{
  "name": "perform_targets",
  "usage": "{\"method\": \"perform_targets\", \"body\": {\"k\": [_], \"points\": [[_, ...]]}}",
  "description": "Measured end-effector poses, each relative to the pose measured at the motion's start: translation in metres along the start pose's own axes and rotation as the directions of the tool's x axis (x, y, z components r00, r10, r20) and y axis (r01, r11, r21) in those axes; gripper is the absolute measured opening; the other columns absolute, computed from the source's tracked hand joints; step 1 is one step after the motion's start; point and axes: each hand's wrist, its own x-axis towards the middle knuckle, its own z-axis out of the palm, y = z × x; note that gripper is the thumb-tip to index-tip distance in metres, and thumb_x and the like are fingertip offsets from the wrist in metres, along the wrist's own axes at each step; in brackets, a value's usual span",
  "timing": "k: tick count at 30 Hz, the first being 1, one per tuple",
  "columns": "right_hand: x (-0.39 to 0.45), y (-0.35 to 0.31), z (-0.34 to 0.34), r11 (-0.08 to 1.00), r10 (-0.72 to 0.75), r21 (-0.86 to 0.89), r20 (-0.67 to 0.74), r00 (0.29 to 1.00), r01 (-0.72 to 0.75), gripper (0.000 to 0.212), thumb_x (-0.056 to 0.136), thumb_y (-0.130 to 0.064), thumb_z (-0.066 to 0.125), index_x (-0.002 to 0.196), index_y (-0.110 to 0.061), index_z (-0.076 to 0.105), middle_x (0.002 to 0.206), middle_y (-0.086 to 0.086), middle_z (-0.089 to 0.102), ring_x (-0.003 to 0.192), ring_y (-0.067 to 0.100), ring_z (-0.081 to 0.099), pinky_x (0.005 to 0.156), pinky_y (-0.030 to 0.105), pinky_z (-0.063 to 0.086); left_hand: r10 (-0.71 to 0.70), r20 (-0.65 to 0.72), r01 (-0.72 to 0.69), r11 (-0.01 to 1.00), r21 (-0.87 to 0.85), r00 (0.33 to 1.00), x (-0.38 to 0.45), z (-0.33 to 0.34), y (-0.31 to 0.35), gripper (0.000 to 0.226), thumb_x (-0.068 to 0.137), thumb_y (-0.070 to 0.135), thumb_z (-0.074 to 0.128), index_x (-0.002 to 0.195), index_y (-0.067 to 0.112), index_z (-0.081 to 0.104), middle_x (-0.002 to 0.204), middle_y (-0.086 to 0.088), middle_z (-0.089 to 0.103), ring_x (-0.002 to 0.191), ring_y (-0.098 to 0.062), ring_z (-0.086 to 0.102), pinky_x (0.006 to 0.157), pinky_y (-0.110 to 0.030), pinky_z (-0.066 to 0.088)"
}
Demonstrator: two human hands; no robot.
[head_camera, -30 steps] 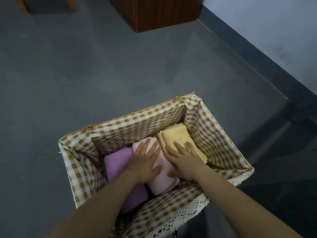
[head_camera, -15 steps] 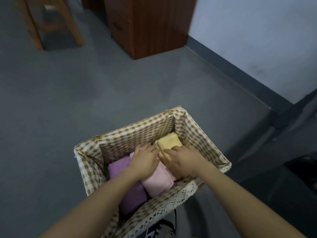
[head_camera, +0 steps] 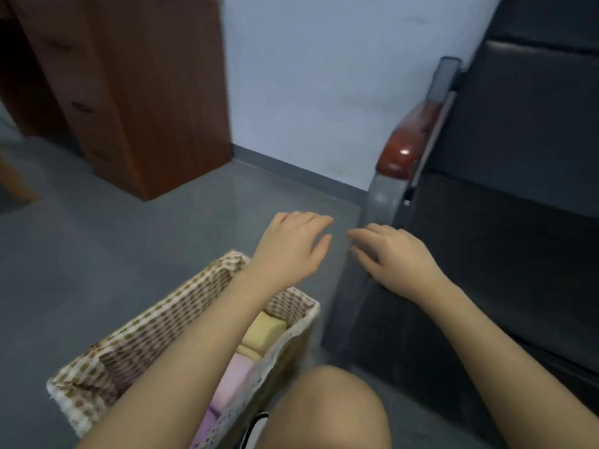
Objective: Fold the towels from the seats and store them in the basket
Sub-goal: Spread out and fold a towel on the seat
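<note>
Towels (head_camera: 259,338) folded, packed side by side in basket (head_camera: 181,306), below and behind both sets of fingers (head_camera: 311,222). Fingers loose, holding nothing, up near black seat (head_camera: 502,254), likely job done.

The basket (head_camera: 207,288) is showing woven wicker under a checked cloth lining with lace trim. The towels (head_camera: 264,330) are looking soft and matt. The armrest (head_camera: 406,147) is gleaming as glossy wood; the cabinet (head_camera: 146,92) is looking smooth wood.

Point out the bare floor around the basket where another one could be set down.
Bare grey floor runs from the basket to the brown cabinet, and on to the wall. It is crowded on the side toward the dark seat, where only a narrow strip remains.
</note>
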Motion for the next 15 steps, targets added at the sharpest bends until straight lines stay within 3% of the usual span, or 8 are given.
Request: {"method": "perform_targets", "body": {"k": [3,7,11,15], "points": [[-0.043,0.041,-0.040,0.988,0.150,-0.008,-0.095,0.984,-0.151,0.028,0.096,-0.026,0.053,0.121,-0.020,0.062,0.108,-0.001,0.065,0.100,0.025,0.061,0.079,0.038,0.045,0.121,-0.011,-0.121,0.991,-0.060,0.993,0.038,0.002,0.055,0.046,0.087,0.034,0.037,0.114,0.010,0.066,0.108,-0.004,0.070,0.096,-0.025,0.065,0.085,-0.030,0.030],[-0.112,0.095,-0.076,0.935,0.342,-0.034,-0.179,0.922,-0.353,0.025,0.095,-0.026,0.054,0.117,-0.021,0.065,0.107,-0.004,0.066,0.096,0.022,0.063,0.077,0.035,0.045,0.277,0.008,-0.274,0.952,-0.137,0.961,0.079,0.021,0.135,0.045,0.090,0.032,0.040,0.125,0.012,0.060,0.122,-0.002,0.063,0.111,-0.024,0.058,0.095,-0.034,0.033],[-0.184,0.148,-0.104,0.843,0.516,-0.030,-0.237,0.823,-0.537,0.023,0.093,-0.025,0.057,0.113,-0.020,0.068,0.104,-0.004,0.067,0.095,0.022,0.064,0.076,0.035,0.049,0.444,0.028,-0.432,0.882,-0.189,0.896,0.110,0.055,0.219,0.044,0.090,0.031,0.041,0.126,0.013,0.059,0.125,-0.001,0.061,0.112,-0.023,0.057,0.096,-0.037,0.036],[-0.247,0.195,-0.124,0.743,0.638,-0.002,-0.300,0.709,-0.669,0.021,0.092,-0.022,0.059,0.110,-0.019,0.069,0.100,-0.002,0.068,0.092,0.023,0.065,0.070,0.034,0.049,0.561,0.064,-0.533,0.812,-0.239,0.825,0.133,0.089,0.304,0.039,0.099,0.031,0.042,0.135,0.019,0.050,0.138,0.005,0.050,0.123,-0.017,0.047,0.104,-0.031,0.025]]}}
